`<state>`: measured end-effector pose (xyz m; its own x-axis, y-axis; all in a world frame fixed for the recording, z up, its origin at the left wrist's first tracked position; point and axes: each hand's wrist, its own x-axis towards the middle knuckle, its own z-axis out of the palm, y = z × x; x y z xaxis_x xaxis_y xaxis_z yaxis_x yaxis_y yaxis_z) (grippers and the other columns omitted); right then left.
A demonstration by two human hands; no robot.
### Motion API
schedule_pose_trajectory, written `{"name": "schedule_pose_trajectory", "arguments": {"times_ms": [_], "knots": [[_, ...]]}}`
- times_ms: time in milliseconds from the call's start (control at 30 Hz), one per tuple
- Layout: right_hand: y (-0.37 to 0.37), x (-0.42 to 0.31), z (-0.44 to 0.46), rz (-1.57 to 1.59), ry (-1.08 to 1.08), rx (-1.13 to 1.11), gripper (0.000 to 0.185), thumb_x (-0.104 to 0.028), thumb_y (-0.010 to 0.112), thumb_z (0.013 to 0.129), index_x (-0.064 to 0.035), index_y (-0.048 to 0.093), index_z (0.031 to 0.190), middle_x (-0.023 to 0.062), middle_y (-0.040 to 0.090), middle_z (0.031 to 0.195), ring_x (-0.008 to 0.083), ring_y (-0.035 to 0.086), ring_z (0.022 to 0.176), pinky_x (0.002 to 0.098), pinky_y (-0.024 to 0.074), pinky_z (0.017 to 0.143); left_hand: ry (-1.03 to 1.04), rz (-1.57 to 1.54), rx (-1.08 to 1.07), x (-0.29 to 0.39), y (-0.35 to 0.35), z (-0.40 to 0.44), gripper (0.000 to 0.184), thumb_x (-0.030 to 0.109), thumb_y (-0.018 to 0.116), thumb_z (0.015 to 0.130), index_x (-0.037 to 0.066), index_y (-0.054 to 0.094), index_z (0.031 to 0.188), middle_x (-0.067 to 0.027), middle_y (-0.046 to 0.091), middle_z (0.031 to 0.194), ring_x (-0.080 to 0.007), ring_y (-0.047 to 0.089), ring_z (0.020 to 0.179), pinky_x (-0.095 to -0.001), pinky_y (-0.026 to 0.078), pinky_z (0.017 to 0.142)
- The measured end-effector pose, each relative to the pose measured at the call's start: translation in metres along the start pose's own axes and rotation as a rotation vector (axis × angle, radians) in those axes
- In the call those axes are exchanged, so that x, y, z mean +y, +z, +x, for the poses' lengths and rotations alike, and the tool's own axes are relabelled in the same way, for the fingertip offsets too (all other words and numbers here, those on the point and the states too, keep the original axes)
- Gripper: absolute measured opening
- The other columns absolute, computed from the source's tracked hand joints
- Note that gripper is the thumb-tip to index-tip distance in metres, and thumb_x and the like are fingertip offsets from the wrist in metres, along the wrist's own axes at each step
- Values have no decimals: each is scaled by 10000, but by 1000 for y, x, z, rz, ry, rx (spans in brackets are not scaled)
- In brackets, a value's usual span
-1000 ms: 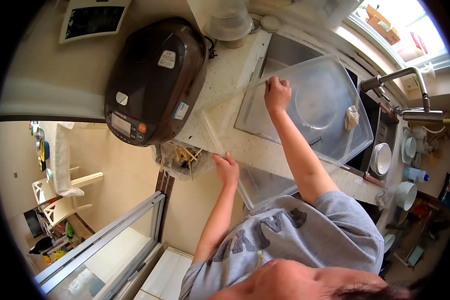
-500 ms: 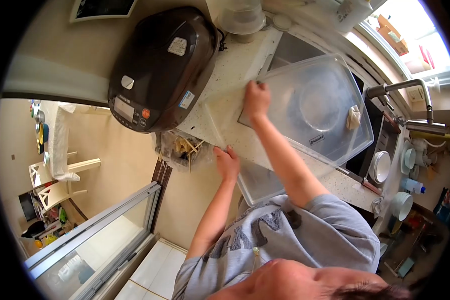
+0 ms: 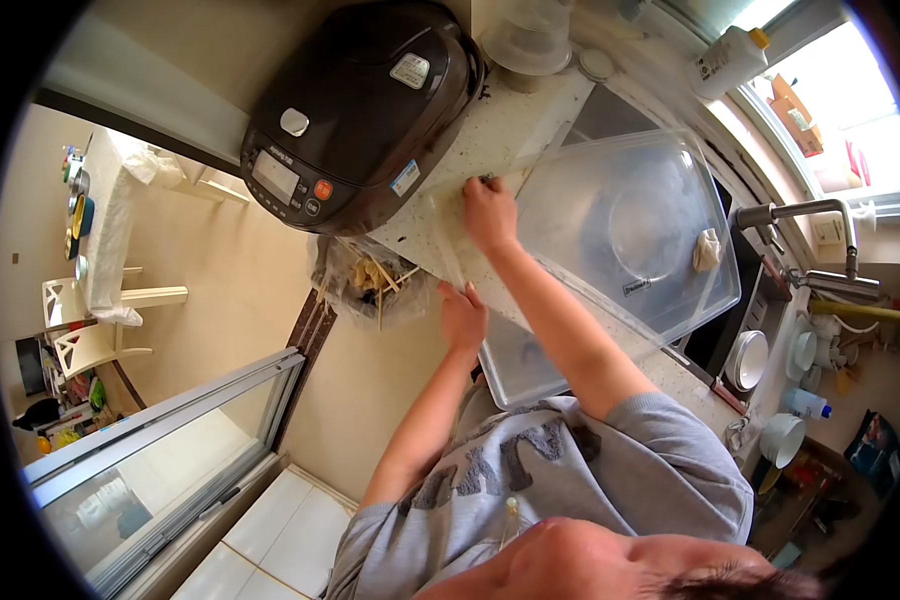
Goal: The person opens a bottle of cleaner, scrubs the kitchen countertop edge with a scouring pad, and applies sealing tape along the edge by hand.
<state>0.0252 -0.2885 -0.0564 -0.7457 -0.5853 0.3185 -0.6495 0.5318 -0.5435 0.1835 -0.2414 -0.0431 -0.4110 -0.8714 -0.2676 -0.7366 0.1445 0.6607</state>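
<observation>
My right hand (image 3: 490,215) is closed in a fist over the pale speckled counter (image 3: 480,130). A small dark bit shows at its fingertips, too little to name. Lower down, my left hand (image 3: 463,318) pinches the edge of a large clear plastic sheet or lid (image 3: 525,360), whose rounded corner reaches my shirt. To the right, a translucent plastic tray (image 3: 580,200) with a round mark and small dark label overlaps it and lies across the sink. On that tray rests a crumpled whitish cloth (image 3: 708,250). Where the clear pieces overlap, their outlines are hard to separate.
A dark brown rice cooker (image 3: 360,120) stands left of my hands. Below it hangs a clear bag (image 3: 370,285) of scraps and sticks. Beyond the tray are a metal faucet (image 3: 810,205), a white bowl (image 3: 748,360) and a white bottle (image 3: 730,62). A sliding glass door (image 3: 170,470) is lower left.
The view has turned slightly. My right hand has slid left across the counter toward the rice cooker, still closed. My left hand keeps its hold at the clear edge.
</observation>
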Motion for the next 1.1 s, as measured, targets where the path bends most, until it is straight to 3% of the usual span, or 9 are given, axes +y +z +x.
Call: {"name": "schedule_pose_trajectory", "arguments": {"times_ms": [67, 267, 367, 433, 567, 667, 800, 900, 1100], "knots": [[-17, 13, 7, 89, 68, -48, 192, -118, 655, 704, -104, 566, 874, 121, 618, 817, 325, 550, 851, 427, 461, 691, 1, 51, -6, -2, 0, -1, 340, 238, 435, 906, -55, 299, 1011, -266, 582, 667, -435, 584, 625, -498, 452, 518], [-49, 36, 10, 185, 51, 32, 306, -105, 654, 692, -73, 578, 987, 151, 565, 968, 335, 496, 969, 396, 426, 826, -3, -16, -26, -7, 3, -1, 336, 240, 436, 908, -49, 301, 1013, -253, 582, 659, -431, 580, 611, -490, 451, 512], [-40, 36, 4, 16, -76, 61, 298, -99, 643, 693, -48, 557, 973, 159, 542, 977, 348, 483, 971, 404, 410, 849, -5, -56, -41, -4, -1, -2, 328, 235, 435, 909, -47, 302, 1011, -250, 579, 650, -434, 575, 603, -489, 449, 507], [-23, 22, -7, 62, -6, -23, 327, -101, 653, 688, -56, 551, 995, 135, 568, 987, 344, 492, 979, 399, 409, 868, -27, -84, -53, -5, 3, -2, 323, 228, 436, 908, -46, 302, 1014, -255, 578, 654, -435, 575, 605, -491, 447, 502], [-9, -17, -17, 159, -233, -106, 343, -102, 632, 673, -45, 539, 999, 150, 556, 1000, 351, 487, 993, 400, 417, 873, 31, -22, 21, -9, 7, 0, 320, 209, 440, 903, -49, 298, 1026, -277, 572, 668, -441, 575, 611, -497, 449, 507], [-39, 18, 5, 188, -246, -231, 321, -108, 640, 658, -45, 553, 961, 126, 542, 989, 337, 494, 997, 392, 437, 842, 14, -9, -1, -7, 5, -1, 336, 215, 447, 900, -54, 295, 1032, -280, 574, 679, -446, 575, 617, -505, 453, 524], [-55, 30, 10, 173, -69, -199, 323, -106, 635, 667, -65, 593, 985, 111, 521, 1069, 314, 497, 1035, 390, 446, 844, 49, -73, 43, -14, 11, -5, 350, 229, 456, 898, -51, 295, 1033, -271, 576, 679, -440, 577, 618, -505, 457, 532], [-46, 37, 0, 117, -141, -48, 336, -124, 640, 679, -69, 601, 1008, 103, 534, 1121, 321, 493, 1035, 393, 433, 864, 84, -5, 99, -17, 13, 3, 356, 230, 464, 895, -50, 297, 1038, -259, 575, 672, -439, 574, 617, -502, 455, 529], [-52, 38, -7, -145, -184, -27, 353, -157, 628, 714, -68, 587, 1053, 118, 552, 1150, 324, 474, 1054, 385, 404, 908, -4, -82, -20, -9, 7, 1, 371, 218, 466, 894, -67, 300, 1063, -271, 573, 714, -445, 570, 630, -495, 455, 527]]}}
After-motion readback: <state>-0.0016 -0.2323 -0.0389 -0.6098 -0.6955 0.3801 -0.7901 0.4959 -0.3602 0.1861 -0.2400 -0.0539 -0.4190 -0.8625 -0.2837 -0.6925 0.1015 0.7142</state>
